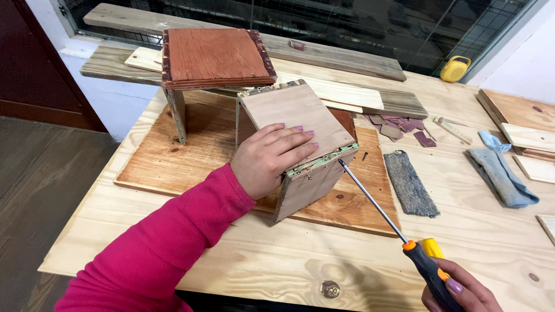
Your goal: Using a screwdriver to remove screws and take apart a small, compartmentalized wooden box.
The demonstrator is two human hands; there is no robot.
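Note:
A small plywood box point(306, 185) stands tilted on a brown wooden board point(173, 162). My left hand point(269, 159) lies flat on the box's top panel, fingers spread toward its near edge, holding it down. My right hand point(462, 292) grips the black and orange handle of a long screwdriver point(376, 205). Its metal shaft runs up and left, and the tip touches the box's chipped, green-flecked top edge near the right corner.
A reddish stool-like wooden piece point(214, 58) stands behind the box. Planks point(347, 92) lie at the back, and sandpaper scraps point(404, 127), a grey abrasive strip point(409, 184) and a blue cloth point(502, 173) to the right. A yellow tape measure point(455, 69) sits far right; stacked boards point(520, 115) beside it.

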